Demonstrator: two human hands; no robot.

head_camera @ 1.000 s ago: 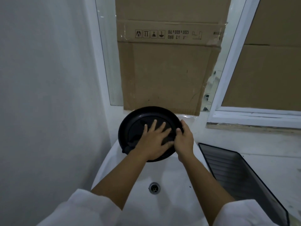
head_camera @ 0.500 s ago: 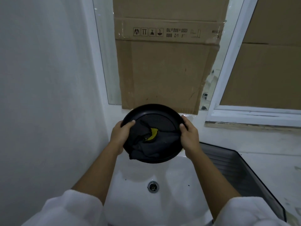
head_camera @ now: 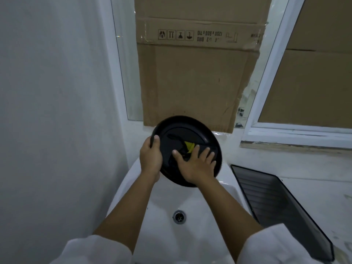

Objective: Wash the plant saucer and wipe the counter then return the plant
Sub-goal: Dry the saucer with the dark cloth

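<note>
Here our left hand (head_camera: 150, 159) curls round the rim of the black plant saucer (head_camera: 190, 130), tilted over the white sink (head_camera: 190, 241), while our right hand (head_camera: 196, 165), fingers spread flat, presses a dark, yellow-patched cloth (head_camera: 188, 146) into it. Gripped on one side only, the plant saucer could twist loose under a hard rub and drop into the sink. It holds only the cloth; the sink shows its drain (head_camera: 179, 217).

Dim, bluish, soft light; wide-angle bending at edges; slightly soft focus.
</note>
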